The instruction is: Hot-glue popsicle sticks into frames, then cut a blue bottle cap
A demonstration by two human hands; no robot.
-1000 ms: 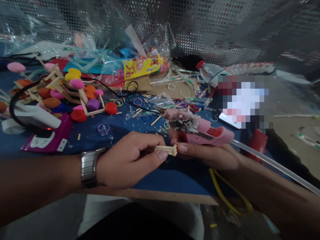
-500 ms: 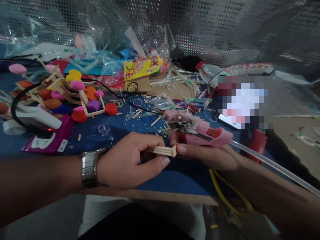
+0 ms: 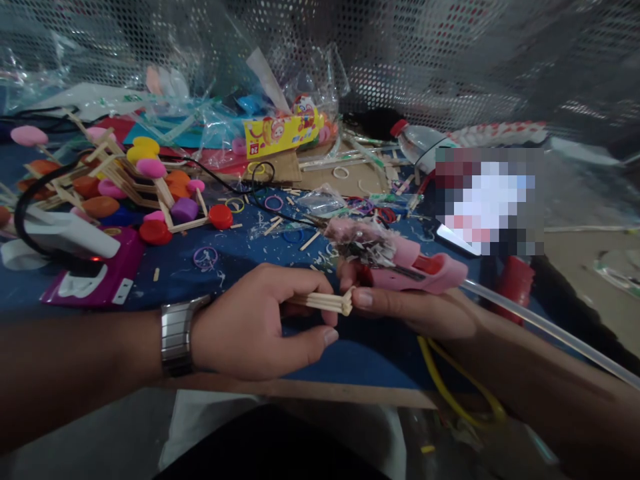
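My left hand (image 3: 250, 323), wearing a metal watch, holds a small bundle of thin wooden sticks (image 3: 320, 301) between its fingers, the thumb held a little apart below. The sticks lie level, and their pieced-together end points right. At that end, the thumb tip of my right hand (image 3: 400, 307) rests on or right beside the wood. My right hand is closed on a pink hot glue gun (image 3: 425, 272), its nozzle area smeared with dried glue and pointing left. A clear glue stick (image 3: 530, 320) runs out of its back. The right fingers are mostly hidden beneath the gun.
A stick structure with coloured knobs (image 3: 150, 167) stands at left, behind a purple power strip (image 3: 120, 273). Rubber bands and stick scraps litter the blue table (image 3: 250, 250). Farther back are a yellow packet (image 3: 283, 133) and a bottle (image 3: 420, 143). A lit phone (image 3: 460, 240) lies right.
My left thumb has lowered slightly away from the sticks. Both hands, the bundle and the glue gun stay nearly in place; the view has shifted slightly.
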